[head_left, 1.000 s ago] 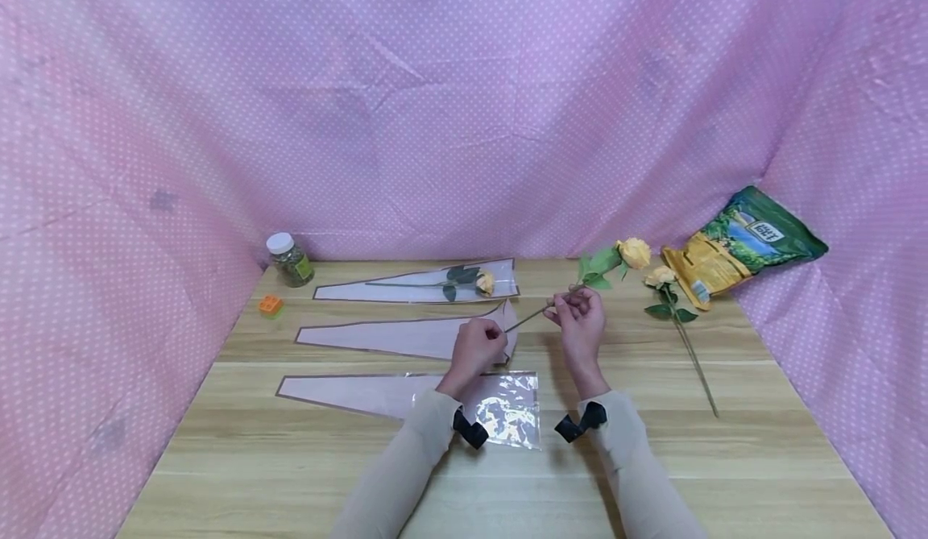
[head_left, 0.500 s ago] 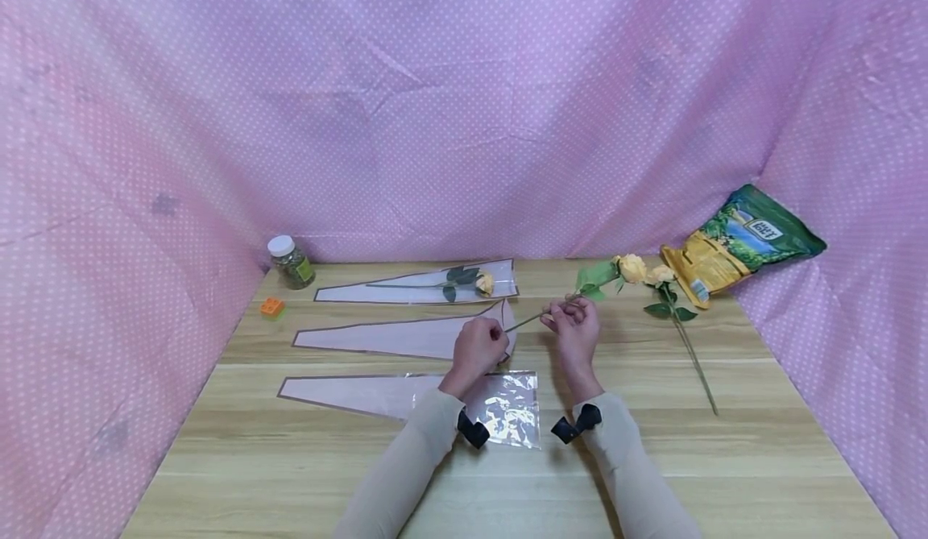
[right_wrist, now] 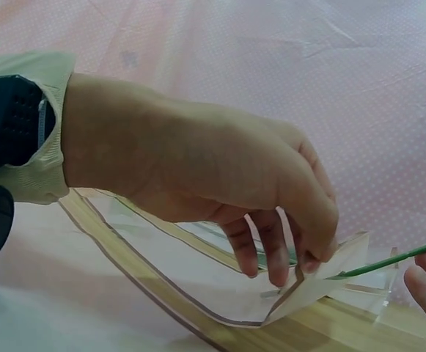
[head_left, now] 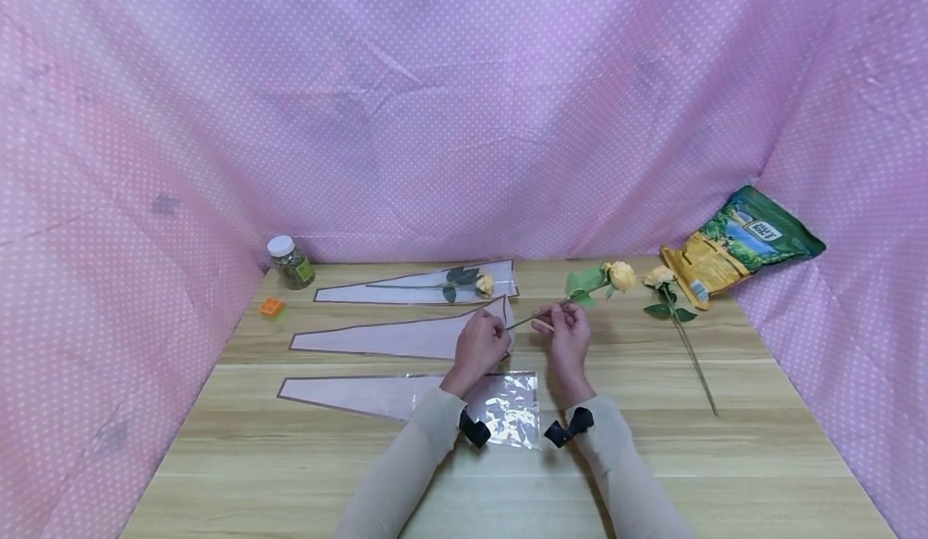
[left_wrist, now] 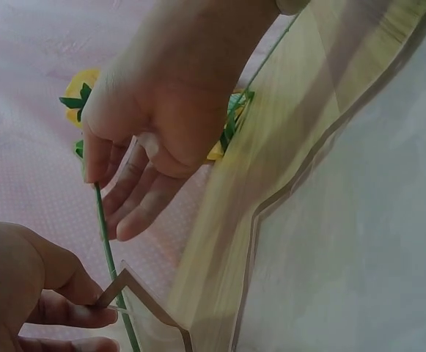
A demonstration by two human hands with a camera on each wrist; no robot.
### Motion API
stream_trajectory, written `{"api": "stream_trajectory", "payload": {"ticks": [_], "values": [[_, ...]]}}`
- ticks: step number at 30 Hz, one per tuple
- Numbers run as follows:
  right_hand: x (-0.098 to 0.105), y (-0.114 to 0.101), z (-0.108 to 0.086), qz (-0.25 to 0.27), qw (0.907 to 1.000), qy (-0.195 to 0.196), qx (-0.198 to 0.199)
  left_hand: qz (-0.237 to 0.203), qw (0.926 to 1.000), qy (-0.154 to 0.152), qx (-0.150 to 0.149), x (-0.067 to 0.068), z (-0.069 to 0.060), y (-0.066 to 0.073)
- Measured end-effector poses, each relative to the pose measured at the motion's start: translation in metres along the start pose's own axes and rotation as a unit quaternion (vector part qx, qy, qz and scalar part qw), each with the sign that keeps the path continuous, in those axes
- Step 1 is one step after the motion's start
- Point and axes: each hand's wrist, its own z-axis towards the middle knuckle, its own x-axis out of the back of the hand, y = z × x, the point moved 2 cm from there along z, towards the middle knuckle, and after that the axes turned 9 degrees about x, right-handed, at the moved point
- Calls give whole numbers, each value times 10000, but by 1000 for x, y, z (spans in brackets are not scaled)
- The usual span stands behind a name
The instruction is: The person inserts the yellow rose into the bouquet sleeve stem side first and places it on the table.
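My left hand (head_left: 478, 347) pinches the mouth edge of the middle flower sleeve (head_left: 384, 337), a tapering pale wrapper with a brown border. In the left wrist view the raised sleeve corner (left_wrist: 148, 302) sits at its fingertips. My right hand (head_left: 569, 346) pinches the thin green stem of a yellow rose (head_left: 620, 276) between thumb and finger. The rose's head points right, and the stem's lower end runs into the sleeve's opening. How deep the stem reaches is hidden behind the left hand. In the right wrist view the green stem (right_wrist: 396, 259) enters the lifted mouth.
Behind lies another sleeve (head_left: 341, 292) with a yellow rose (head_left: 484, 284) on or in it. Nearer is a third sleeve (head_left: 348, 391) with a shiny clear end. Another rose (head_left: 660, 277) and a green-yellow bag (head_left: 754, 237) lie right. A jar (head_left: 292, 265) and orange block (head_left: 271, 307) stand left.
My right hand has moved left and nearer with the rose, bringing its head closer to the sleeve. The left hand stays almost in place at the sleeve's mouth.
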Motion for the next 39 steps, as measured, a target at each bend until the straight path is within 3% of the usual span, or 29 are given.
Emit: {"api": "stream_trajectory", "payload": {"ticks": [29,34,39], "values": [[-14,17,-9,-68,9949,406,-921,115,9990,362,-214,2,-1,9],[-15,16,-7,274,9915,623,-1110,74,9987,409,-284,2,-1,10],[-13,15,-4,572,9910,708,-978,80,9988,385,-275,3,-1,10]]}}
